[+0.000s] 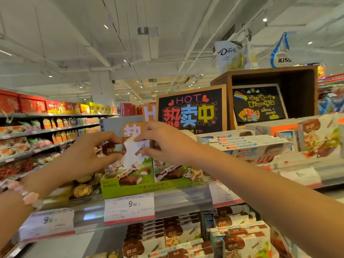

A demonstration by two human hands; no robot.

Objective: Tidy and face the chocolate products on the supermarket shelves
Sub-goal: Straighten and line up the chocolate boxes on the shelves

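Note:
A green display tray [130, 189] on the top shelf holds upright white and brown chocolate boxes with a cow picture [130, 161]. My left hand [87, 155] pinches the top left corner of the front box in the left row. My right hand [167, 144] grips the top right corner of the same box between thumb and fingers. A second row of the same boxes [173, 172] stands to the right in the tray. Flat Kinder chocolate boxes [242, 144] lie stacked further right.
A shelf rail with price labels [130, 205] runs below the tray. Gold foil chocolates [83, 189] sit left of it. More cow boxes [182, 233] fill the lower shelf. A black HOT sign [191, 110] and a wooden box [270, 94] stand behind. An aisle of snacks [37, 136] runs left.

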